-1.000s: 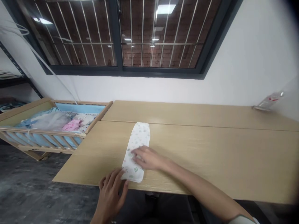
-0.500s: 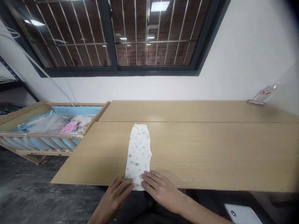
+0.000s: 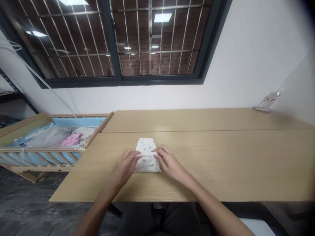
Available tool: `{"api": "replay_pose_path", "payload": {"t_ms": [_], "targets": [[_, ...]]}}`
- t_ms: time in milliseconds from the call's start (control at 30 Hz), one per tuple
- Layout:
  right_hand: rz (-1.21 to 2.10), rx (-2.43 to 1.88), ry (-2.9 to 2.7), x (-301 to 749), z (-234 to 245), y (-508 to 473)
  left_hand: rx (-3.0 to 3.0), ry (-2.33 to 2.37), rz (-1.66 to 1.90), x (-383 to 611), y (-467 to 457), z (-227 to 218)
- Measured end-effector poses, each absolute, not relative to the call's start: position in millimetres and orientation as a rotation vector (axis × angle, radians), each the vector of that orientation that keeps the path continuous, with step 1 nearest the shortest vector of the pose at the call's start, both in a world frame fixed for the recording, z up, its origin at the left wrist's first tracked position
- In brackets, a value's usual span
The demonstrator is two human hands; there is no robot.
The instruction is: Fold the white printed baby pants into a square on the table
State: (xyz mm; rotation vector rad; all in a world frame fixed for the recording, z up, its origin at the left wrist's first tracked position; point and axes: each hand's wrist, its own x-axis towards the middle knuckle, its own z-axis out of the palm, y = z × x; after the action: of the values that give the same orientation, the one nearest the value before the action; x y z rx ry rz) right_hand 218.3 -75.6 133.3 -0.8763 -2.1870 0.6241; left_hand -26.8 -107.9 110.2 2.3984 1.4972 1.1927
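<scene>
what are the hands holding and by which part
The folded printed cloth on the table: the left hand grips its left edge, the right hand its right edge.

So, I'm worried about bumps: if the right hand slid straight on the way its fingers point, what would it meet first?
The right hand would meet the folded cloth first; its fingertips touch its edge. Beyond lies the left hand, though depth is unclear.

Bright, even light comes from ceiling panels [image 3: 161, 17], which glare white in the window [image 3: 150, 42]. Only faint soft shadows beneath the left hand [image 3: 126, 165] and right hand [image 3: 169, 164]. Edges bow; upper right corner goes dark.
</scene>
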Motion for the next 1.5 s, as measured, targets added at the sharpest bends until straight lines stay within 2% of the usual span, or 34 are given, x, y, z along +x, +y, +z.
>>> {"api": "replay_pose_path", "payload": {"t_ms": [167,333,567,700,833,1067,1267,1500], "targets": [[0.571,-0.979,-2.045,194.4,100.9,14.6,2.235,1.743,0.978,-20.0,-23.3,121.8],[0.612,-1.254,-1.961,178.8,61.3,76.3,2.172,1.867,0.828,-13.2,31.9,97.7],[0.594,-1.400,-1.943,172.5,33.6,101.5,2.098,2.047,0.669,0.2,54.2,72.0],[0.584,-1.413,-1.931,174.3,37.0,103.0,2.098,2.163,0.647,5.0,39.5,81.8],[0.536,-1.301,-1.960,178.3,61.9,90.4,2.144,2.231,0.610,19.1,-19.4,82.1],[0.555,-0.688,-2.577,150.7,103.3,22.0,2.417,2.248,0.691,62.5,-128.8,27.8],[0.749,-0.282,-2.852,138.8,83.1,-21.7,2.394,2.201,0.764,55.4,-135.1,11.5],[0.837,-0.497,-2.923,154.8,66.5,-10.5,2.422,2.206,0.800,49.7,-136.3,8.4]]}}
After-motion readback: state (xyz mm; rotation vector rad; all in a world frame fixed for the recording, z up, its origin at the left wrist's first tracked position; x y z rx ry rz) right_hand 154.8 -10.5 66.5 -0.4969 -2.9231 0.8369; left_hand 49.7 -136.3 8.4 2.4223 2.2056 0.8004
